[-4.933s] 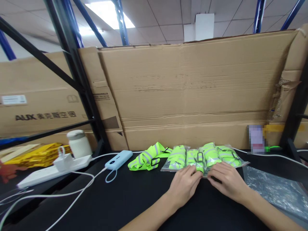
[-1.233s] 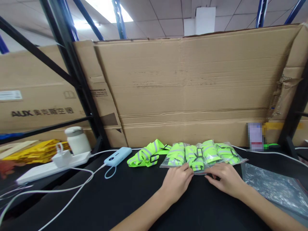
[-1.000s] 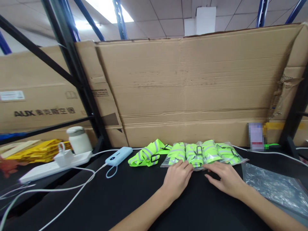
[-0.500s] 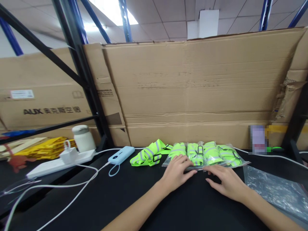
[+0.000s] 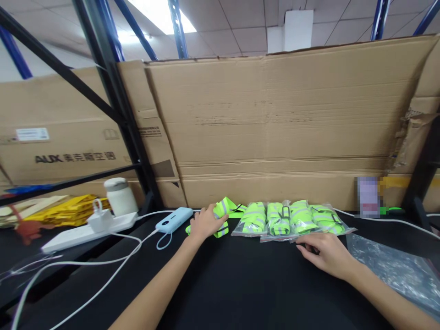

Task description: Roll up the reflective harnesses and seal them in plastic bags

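A loose neon-yellow reflective strap (image 5: 222, 208) with grey stripes and a black buckle lies bunched at the back of the black table. My left hand (image 5: 206, 222) is over it, fingers curled round its near side; the fingertips are partly hidden. To its right, several folded reflective straps (image 5: 254, 217) sit in clear plastic bags, side by side. At the near edge of the bags on the right rests my right hand (image 5: 323, 250), its fingers loosely bent and the thumb apart, with nothing seen between them.
A clear plastic bag stack (image 5: 395, 270) lies at the right. Left of the strap are a light-blue power bank (image 5: 174, 220), white cables, a power strip (image 5: 89, 233) and a white bottle (image 5: 120, 197). Cardboard (image 5: 275, 128) walls the back; a pixelated object (image 5: 369, 197) leans there.
My left hand has gone left from the bagged straps to the loose strap and closed round it. My right hand stays by the bags, nearly in place.
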`<state>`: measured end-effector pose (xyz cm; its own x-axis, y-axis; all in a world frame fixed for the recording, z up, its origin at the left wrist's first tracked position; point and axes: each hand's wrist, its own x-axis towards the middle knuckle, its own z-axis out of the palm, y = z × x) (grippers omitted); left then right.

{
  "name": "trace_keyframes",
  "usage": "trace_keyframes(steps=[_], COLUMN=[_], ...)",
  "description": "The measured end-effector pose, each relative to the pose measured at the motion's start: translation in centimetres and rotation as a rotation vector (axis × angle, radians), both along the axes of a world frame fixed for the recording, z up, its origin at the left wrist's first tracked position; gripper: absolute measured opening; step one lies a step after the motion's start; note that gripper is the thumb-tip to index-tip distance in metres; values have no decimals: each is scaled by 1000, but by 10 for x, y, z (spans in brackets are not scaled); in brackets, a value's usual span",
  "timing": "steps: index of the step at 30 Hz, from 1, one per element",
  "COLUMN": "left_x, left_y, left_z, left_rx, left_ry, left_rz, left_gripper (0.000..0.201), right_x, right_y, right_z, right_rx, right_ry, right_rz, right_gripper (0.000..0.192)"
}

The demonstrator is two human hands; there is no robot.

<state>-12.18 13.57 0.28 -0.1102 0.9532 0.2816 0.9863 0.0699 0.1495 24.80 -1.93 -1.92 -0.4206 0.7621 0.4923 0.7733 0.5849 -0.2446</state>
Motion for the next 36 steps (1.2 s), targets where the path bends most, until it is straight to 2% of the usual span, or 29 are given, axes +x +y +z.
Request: trace_keyframes(steps=[4, 6, 10, 15, 20, 21, 22, 24, 27, 28, 30, 34, 36], left_x=[-14, -18, -16, 5, 42, 51, 60, 78, 104, 113, 127, 141, 141], left_y=[8, 10, 5, -10, -33, -38, -44, -57, -78, -86, -102, -121, -123], left_z=[-2, 0, 8, 24, 34, 33, 32, 26, 12, 6, -3, -10, -10], left_rx=[-38, -30, 97, 334, 502, 537, 525, 403, 168, 77, 12, -82, -119], left_ry=[-35, -66, -154, -360, -598, -786, -965, -1213, -1400, -1421, -1351, -1215, -1230], left_rz=[0, -14, -14, -60, -244, -341, -420, -504, -596, -631, -660, -612, -580], left_gripper=[71, 65, 52, 51, 55, 56, 58, 61, 63, 63, 55, 56, 60], right_x=[3, 4, 4, 4, -2, -4, -5, -9, -14, -16, -20, -25, -27], right_y=[1, 2, 3, 3, 1, 0, -1, -4, -9, -11, -14, -16, -17], right_z=[0, 0, -1, 0, 2, 3, 3, 5, 7, 7, 7, 3, 4], right_rx=[0, 4, 19, 31, 42, 44, 44, 42, 23, 12, -6, 38, 36], right_ry=[1, -5, -18, -21, -4, 2, 8, 24, 72, 95, 139, 148, 98], right_rz=[-18, -21, -25, -9, 10, 13, 17, 28, 40, 33, 1, -2, 48], right_gripper=[23, 23, 23, 23, 23, 23, 23, 23, 30, 38, 61, 114, 122])
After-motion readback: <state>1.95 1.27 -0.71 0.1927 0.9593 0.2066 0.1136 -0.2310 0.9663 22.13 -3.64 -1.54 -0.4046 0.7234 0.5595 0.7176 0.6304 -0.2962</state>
